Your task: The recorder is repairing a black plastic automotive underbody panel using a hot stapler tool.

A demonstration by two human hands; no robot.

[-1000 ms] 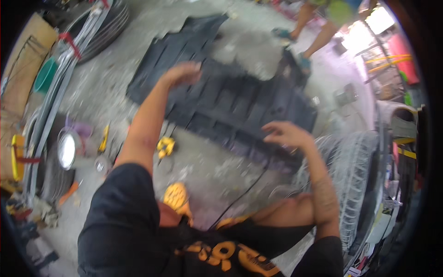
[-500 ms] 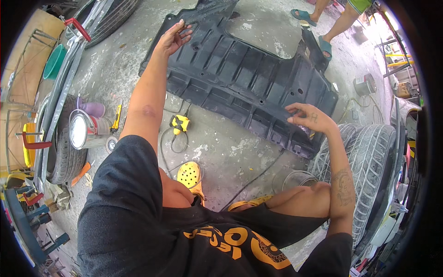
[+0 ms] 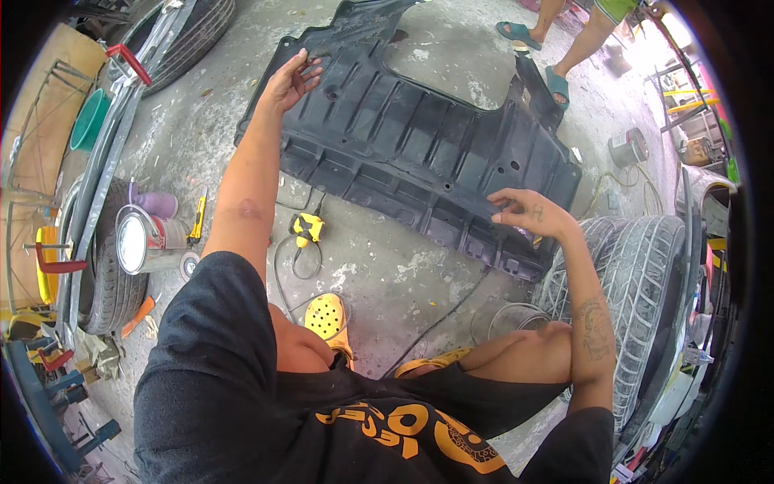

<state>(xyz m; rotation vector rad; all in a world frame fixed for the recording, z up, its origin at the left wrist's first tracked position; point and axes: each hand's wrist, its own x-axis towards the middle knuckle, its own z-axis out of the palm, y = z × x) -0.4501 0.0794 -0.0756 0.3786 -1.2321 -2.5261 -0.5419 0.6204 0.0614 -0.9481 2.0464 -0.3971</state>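
A large black ribbed plastic car undertray (image 3: 407, 121) lies on the concrete floor before me, with a deep cut-out at its far side. My left hand (image 3: 292, 81) is over its far left part, palm turned sideways, fingers loosely spread and nothing in them. Over the near right edge is my right hand (image 3: 528, 214), thumb and fingers apart, slightly bent and with no object visible in them. Whether either hand touches the plastic, I cannot tell. A yellow-and-black cord connector (image 3: 306, 228) lies on the floor between my left forearm and the undertray.
Left of my arm stand an open can (image 3: 149, 244), a yellow utility knife (image 3: 197, 219) and a purple container (image 3: 157, 204). Tires (image 3: 645, 298) stand by my right forearm. Another person's sandaled foot (image 3: 556, 87) is beyond the undertray. A metal can (image 3: 629, 148) sits farther right.
The whole view has shifted slightly, so everything appears a little lower and farther left. Both hands keep nearly the same places over the undertray.
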